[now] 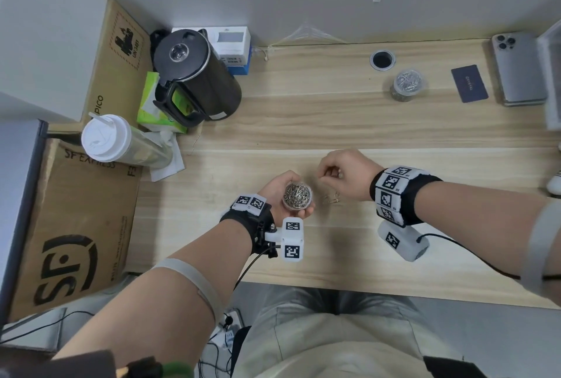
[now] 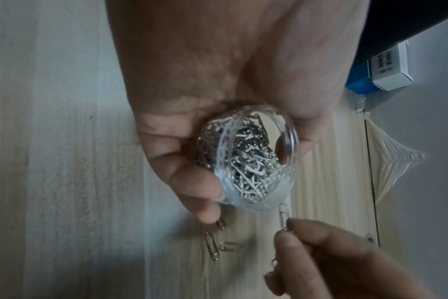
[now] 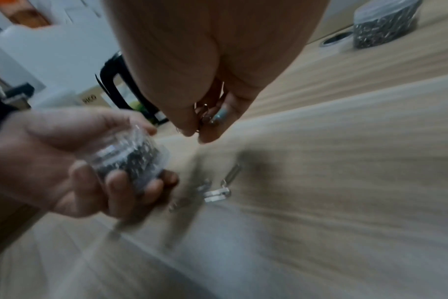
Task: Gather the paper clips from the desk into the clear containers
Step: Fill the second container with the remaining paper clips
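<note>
Mid-gather: the left hand (image 1: 277,192) cups the open clear container (image 1: 297,195), nearly full. The right hand (image 1: 344,174) grip pinches what seem to be several paper clips (image 2: 283,217) beside its rim; next, release inside. Loose clips (image 1: 331,197) remain on the surface (image 1: 334,122).

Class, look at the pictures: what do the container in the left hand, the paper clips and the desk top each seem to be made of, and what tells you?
Container: probably clear plastic, glossy; its contents show through the wall.
Paper clips: thin bent wire, seemingly bright metal; they glint.
Desk top: pale wood-grain surface, matt; whether laminate or solid wood cannot be told.
</note>
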The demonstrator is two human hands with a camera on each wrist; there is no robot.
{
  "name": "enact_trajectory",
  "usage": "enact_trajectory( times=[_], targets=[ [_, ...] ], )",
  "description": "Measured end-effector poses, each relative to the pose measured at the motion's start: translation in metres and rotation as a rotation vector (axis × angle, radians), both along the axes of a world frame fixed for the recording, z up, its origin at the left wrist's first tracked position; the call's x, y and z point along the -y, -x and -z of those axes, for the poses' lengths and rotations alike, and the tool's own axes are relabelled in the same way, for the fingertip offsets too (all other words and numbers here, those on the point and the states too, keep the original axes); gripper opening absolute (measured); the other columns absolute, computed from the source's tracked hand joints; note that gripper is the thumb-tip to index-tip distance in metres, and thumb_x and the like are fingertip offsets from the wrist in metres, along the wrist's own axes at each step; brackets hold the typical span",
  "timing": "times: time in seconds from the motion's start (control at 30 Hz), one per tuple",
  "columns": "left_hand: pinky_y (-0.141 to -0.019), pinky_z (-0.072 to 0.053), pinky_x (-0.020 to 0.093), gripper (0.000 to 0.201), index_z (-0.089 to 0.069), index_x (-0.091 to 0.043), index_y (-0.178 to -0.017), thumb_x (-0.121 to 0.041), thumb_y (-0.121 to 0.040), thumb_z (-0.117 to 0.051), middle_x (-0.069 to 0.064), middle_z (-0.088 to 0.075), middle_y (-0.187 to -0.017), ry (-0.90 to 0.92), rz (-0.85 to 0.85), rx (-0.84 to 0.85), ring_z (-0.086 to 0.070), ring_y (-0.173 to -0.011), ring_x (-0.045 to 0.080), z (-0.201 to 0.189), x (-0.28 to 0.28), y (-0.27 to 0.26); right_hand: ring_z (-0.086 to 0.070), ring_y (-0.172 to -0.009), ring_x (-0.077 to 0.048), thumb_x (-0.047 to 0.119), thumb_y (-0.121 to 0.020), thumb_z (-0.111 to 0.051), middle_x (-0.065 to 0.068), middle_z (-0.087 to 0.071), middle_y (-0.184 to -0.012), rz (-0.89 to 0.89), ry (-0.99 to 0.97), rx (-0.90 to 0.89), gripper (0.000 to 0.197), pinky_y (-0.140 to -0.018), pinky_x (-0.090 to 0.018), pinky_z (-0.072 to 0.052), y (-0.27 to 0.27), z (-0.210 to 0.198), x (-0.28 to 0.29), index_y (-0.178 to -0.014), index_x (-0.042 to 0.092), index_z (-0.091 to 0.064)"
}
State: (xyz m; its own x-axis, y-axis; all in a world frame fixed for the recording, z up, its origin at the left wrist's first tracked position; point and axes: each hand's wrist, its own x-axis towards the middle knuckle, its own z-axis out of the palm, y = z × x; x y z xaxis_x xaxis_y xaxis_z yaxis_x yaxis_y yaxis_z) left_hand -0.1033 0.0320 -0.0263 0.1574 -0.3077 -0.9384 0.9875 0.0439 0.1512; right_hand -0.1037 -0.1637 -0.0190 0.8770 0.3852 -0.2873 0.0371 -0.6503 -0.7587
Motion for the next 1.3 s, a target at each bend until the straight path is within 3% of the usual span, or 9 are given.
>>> enact_trajectory(
  times=[0.1,0.27,0.37,0.47,0.57,0.63,0.73,0.87,1.3],
  targets=[
    [-0.042,-0.039,0.019,0.026,-0.058,-0.007,-0.086,-0.031,-0.088,-0.047,0.013,-0.057,-0.074,0.009,0.014,0.014,-0.060,-0.054,0.027,-0.002,0.009,-0.005,-0.062,-0.080,-0.010,0.014,-0.083,-0.068,0.006,-0.068,-0.086,-0.071,-0.029,-0.024,0.008,-0.075,-0.020,-0.049,-0.004,-0.019,-0.016,-0.088,0.018,-0.072],
    [-0.042,-0.040,0.020,0.028,-0.056,-0.009,-0.074,-0.031,-0.091,-0.049,0.010,-0.056,-0.065,-0.017,-0.013,0.015,-0.057,-0.053,0.027,-0.001,0.016,-0.009,-0.060,-0.087,-0.017,0.016,-0.083,-0.070,0.000,-0.067,-0.095,-0.120,0.078,0.029,0.012,-0.083,-0.034,-0.050,0.003,-0.021,-0.045,-0.095,0.016,-0.073],
    [-0.044,-0.039,0.021,0.023,-0.052,-0.011,-0.074,-0.028,-0.090,-0.053,0.009,-0.050,-0.067,-0.015,-0.053,0.008,-0.054,-0.055,0.026,0.000,0.015,-0.008,-0.062,-0.086,-0.016,0.021,-0.081,-0.072,0.000,-0.069,-0.091,-0.092,0.062,0.038,0.012,-0.083,-0.033,-0.050,0.005,-0.022,-0.047,-0.092,0.017,-0.073],
    [-0.043,-0.042,0.021,0.026,-0.060,-0.012,-0.085,-0.036,-0.091,-0.053,0.009,-0.060,-0.071,0.001,-0.031,0.006,-0.059,-0.054,0.026,0.002,0.013,-0.008,-0.064,-0.081,-0.009,0.026,-0.081,-0.070,0.006,-0.071,-0.087,-0.017,-0.018,0.053,0.010,-0.078,-0.028,-0.053,0.005,-0.025,-0.039,-0.090,0.021,-0.072],
    [-0.043,-0.043,0.020,0.033,-0.059,-0.006,-0.095,-0.037,-0.088,-0.051,0.016,-0.061,-0.080,0.019,-0.015,0.004,-0.061,-0.057,0.027,0.002,0.006,-0.008,-0.064,-0.079,-0.010,0.016,-0.082,-0.065,0.006,-0.068,-0.088,0.093,-0.032,0.074,0.014,-0.075,-0.025,-0.053,-0.004,-0.023,-0.022,-0.095,0.018,-0.069],
    [-0.045,-0.042,0.022,0.033,-0.057,-0.003,-0.087,-0.035,-0.087,-0.051,0.020,-0.060,-0.082,0.021,-0.007,-0.002,-0.060,-0.058,0.027,0.002,-0.001,-0.008,-0.063,-0.083,-0.013,0.010,-0.079,-0.063,0.005,-0.065,-0.095,0.073,0.062,0.046,0.025,-0.079,-0.030,-0.053,-0.011,-0.013,-0.007,-0.102,0.017,-0.067],
    [-0.046,-0.042,0.023,0.034,-0.058,0.000,-0.081,-0.034,-0.087,-0.053,0.023,-0.060,-0.090,0.004,-0.009,-0.030,-0.059,-0.059,0.028,0.000,-0.010,-0.008,-0.058,-0.103,-0.020,0.014,-0.076,-0.067,-0.001,-0.059,-0.113,-0.156,0.355,-0.058,0.040,-0.090,-0.037,-0.049,-0.011,0.000,0.012,-0.116,0.017,-0.062],
    [-0.047,-0.044,0.024,0.040,-0.064,0.002,-0.082,-0.036,-0.086,-0.053,0.021,-0.058,-0.086,0.060,0.067,-0.057,-0.058,-0.062,0.026,0.000,-0.016,-0.005,-0.053,-0.105,-0.026,0.026,-0.072,-0.074,-0.006,-0.053,-0.112,-0.244,0.451,-0.110,0.048,-0.090,-0.038,-0.047,0.003,0.012,0.015,-0.117,0.013,-0.061],
    [-0.048,-0.047,0.024,0.043,-0.052,-0.001,-0.105,-0.035,-0.080,-0.061,0.024,-0.064,-0.096,-0.004,0.039,-0.100,-0.061,-0.064,0.028,0.004,-0.009,-0.005,-0.058,-0.099,-0.023,0.024,-0.083,-0.068,-0.003,-0.062,-0.107,-0.218,0.387,-0.087,0.029,-0.084,-0.029,-0.045,0.016,0.027,0.008,-0.110,0.015,-0.063]
  ],
)
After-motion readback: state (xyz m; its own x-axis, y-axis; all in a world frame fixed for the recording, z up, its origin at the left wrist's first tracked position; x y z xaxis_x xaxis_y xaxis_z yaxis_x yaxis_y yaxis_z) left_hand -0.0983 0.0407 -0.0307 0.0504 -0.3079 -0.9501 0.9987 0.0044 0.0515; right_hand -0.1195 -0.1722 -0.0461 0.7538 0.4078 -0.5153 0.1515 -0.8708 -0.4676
